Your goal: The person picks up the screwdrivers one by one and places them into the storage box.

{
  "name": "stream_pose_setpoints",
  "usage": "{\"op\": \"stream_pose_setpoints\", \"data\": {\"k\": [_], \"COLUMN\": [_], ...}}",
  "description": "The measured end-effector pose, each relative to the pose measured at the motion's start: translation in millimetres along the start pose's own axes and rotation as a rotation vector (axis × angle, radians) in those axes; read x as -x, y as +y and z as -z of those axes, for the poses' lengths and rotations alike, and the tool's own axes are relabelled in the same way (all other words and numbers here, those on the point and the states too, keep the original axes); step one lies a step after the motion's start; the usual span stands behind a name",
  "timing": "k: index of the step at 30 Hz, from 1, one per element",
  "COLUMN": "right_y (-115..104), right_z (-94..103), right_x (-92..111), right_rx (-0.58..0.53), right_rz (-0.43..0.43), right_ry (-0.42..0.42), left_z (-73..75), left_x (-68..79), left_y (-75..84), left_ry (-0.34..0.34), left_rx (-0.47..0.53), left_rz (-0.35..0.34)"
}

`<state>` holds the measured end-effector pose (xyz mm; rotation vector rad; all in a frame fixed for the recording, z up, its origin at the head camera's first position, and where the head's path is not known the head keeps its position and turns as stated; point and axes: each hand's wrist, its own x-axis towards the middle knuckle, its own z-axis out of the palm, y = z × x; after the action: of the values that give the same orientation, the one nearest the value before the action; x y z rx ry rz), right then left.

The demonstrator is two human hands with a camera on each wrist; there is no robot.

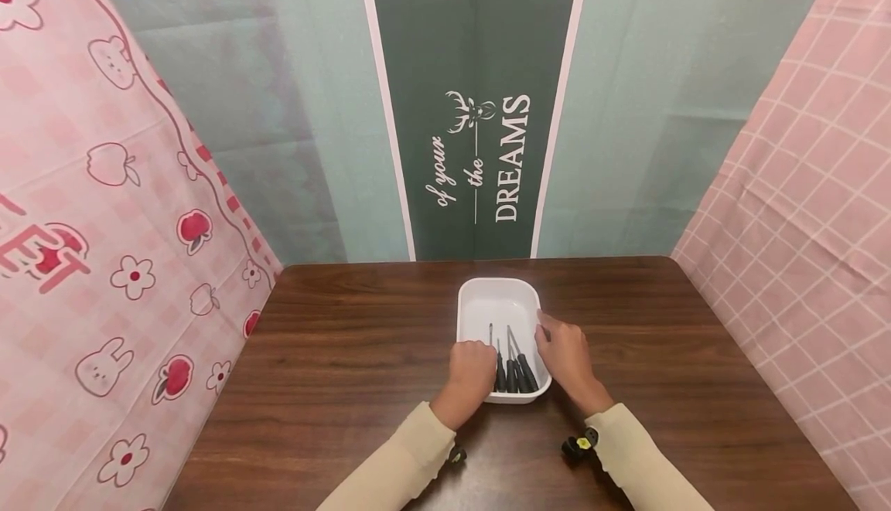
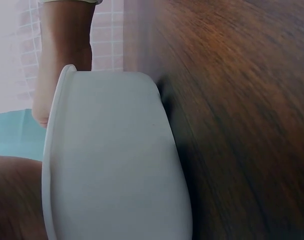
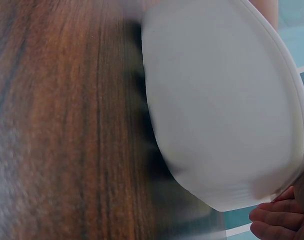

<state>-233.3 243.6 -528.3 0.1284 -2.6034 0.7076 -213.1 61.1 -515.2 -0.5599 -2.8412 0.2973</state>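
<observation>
A white rectangular plastic tray [image 1: 493, 302] with rounded corners stands near the middle of the tabletop. Several screwdrivers [image 1: 513, 376] with black handles and thin metal shafts lie inside its near half, shafts pointing away from me. My left hand [image 1: 473, 368] grips the tray's left rim near the front, fingers curled, and partly covers the leftmost screwdriver. At the right rim, my right hand [image 1: 565, 349] holds the edge; its curled fingers [image 3: 277, 220] show at the rim in the right wrist view. In the left wrist view the tray's outer wall [image 2: 111, 150] fills the middle.
The tray is on a dark brown wood-grain table [image 1: 348, 341]. A green and teal cloth [image 1: 473, 32] with lettering hangs behind it. Pink patterned cloths [image 1: 132, 217] hang at both sides. Black wrist devices [image 1: 576, 447] show below the cream sleeves.
</observation>
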Motion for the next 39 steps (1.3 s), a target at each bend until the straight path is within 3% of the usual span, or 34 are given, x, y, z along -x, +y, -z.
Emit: {"op": "stream_pose_setpoints", "data": {"k": [18,22,33,39], "right_y": [-0.7,-2.0,-1.2,-0.1], "right_z": [-2.5,-2.1,-0.9,-1.2], "right_x": [-0.6,-1.0,-2.4,-1.2], "right_rx": [-0.003,-0.007,-0.004,-0.007], "right_rz": [0.019,0.016,0.009,0.039], "right_ry": [0.032,0.028,0.011,0.044], "left_z": [4.6,5.8,4.4,4.5], "left_x": [-1.8,-1.5,-2.5,-1.7], "left_y": [1.7,1.9,-2.5,-5.0], "left_ry": [-0.065,-0.042,-0.054,-0.067], "left_rx": [-0.033,-0.032,-0.033,-0.029], "left_rz": [0.037,0.04,-0.048,-0.085]}}
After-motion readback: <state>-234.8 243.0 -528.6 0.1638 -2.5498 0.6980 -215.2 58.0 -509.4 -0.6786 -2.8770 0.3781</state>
